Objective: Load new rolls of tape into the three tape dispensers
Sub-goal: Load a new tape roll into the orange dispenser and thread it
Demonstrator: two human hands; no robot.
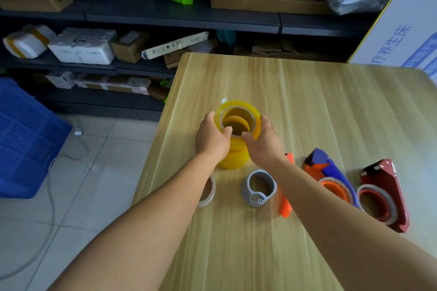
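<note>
A stack of yellow tape rolls [236, 156] stands upright on the wooden table [319, 101]. My left hand [212, 137] and my right hand [264, 139] clasp the top roll [237, 107] from both sides, thumbs at its inner rim. A grey empty core [259, 188] lies just in front of the stack. Another used core [208, 192] is partly hidden under my left forearm. To the right lie a blue-and-orange dispenser [331, 172] and a red dispenser [387, 194]. An orange dispenser [285, 208] is mostly hidden by my right forearm.
The table's left edge runs close to the stack, with tiled floor [94, 172] and a white cable [50, 184] below. A blue crate [26, 139] sits on the floor at left. Dark shelves [165, 16] with boxes stand behind. A white carton [406, 30] leans at far right.
</note>
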